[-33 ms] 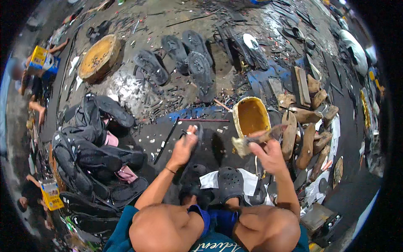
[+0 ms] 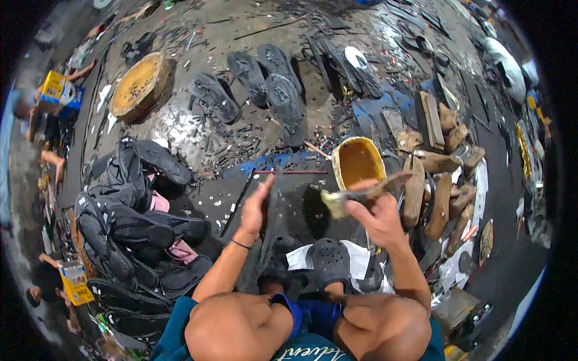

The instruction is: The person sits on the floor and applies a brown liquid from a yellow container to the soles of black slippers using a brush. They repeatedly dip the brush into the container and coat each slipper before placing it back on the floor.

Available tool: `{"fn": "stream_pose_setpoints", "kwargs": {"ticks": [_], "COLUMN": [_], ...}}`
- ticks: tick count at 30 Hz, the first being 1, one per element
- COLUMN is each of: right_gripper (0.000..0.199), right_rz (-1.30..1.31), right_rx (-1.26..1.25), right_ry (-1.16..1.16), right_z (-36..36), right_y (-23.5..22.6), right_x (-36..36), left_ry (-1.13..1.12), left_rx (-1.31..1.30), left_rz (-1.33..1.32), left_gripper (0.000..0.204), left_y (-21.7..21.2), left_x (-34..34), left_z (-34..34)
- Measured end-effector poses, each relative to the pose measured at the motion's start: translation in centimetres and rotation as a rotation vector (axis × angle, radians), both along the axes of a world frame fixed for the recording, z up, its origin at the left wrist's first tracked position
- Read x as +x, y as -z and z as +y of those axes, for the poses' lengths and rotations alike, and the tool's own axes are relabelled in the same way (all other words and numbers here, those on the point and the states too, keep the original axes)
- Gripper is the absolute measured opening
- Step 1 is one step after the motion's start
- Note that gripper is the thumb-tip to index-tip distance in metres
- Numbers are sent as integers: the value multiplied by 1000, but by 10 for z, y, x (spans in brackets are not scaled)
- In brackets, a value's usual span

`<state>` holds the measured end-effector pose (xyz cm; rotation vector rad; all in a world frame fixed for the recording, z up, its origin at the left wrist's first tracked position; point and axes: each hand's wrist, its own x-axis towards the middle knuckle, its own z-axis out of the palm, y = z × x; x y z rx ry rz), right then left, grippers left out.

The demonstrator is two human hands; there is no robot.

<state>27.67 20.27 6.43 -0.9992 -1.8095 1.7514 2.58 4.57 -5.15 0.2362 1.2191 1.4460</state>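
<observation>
My left hand [image 2: 254, 207] is raised in front of my knees, its fingers fairly straight along a dark shoe sole [image 2: 272, 219]. The sole stands nearly edge-on against the palm side, and the thumb is hard to make out. In my right hand [image 2: 382, 219] is a brush [image 2: 335, 204] with pale yellowish, caked bristles pointing left toward the sole. Its worn handle slants up to the right. Just beyond the brush stands a tub [image 2: 360, 159] with a crusted yellow rim and brown stuff inside.
Black sandals [image 2: 126, 222] are heaped at my left. Several dark soles [image 2: 283, 99] lie ahead among scraps. Wooden foot forms [image 2: 442, 198] are piled at my right. A round wooden block [image 2: 141, 87] sits far left. My clogs [image 2: 331, 262] rest below my hands.
My right hand has brought the brush a little left, toward the sole. My left hand has turned, its fingers straighter, and the sole now shows more edge-on.
</observation>
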Motion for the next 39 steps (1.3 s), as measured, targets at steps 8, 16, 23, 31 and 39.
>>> {"fn": "stream_pose_setpoints", "kwargs": {"ticks": [8,16,23,31,39], "right_gripper": [24,24,19,25,17], "right_rz": [276,209,274,115,94], "right_rx": [660,287,695,663,245], "right_ry": [-130,226,-82,94,-349], "right_z": [-17,24,-18,45,-36], "right_y": [1,2,-37,15,-31], "right_x": [-104,-84,-99,-86,-90], "left_ry": [-39,-26,162,246,-297], "left_rx": [142,273,554,160,455], "left_rz": [-44,-246,-518,441,-435], "left_gripper": [54,69,67,70,67], "left_y": [-69,-85,-68,-98,-53], "left_x": [6,10,13,18,-17], "left_z": [28,31,35,32,31]}}
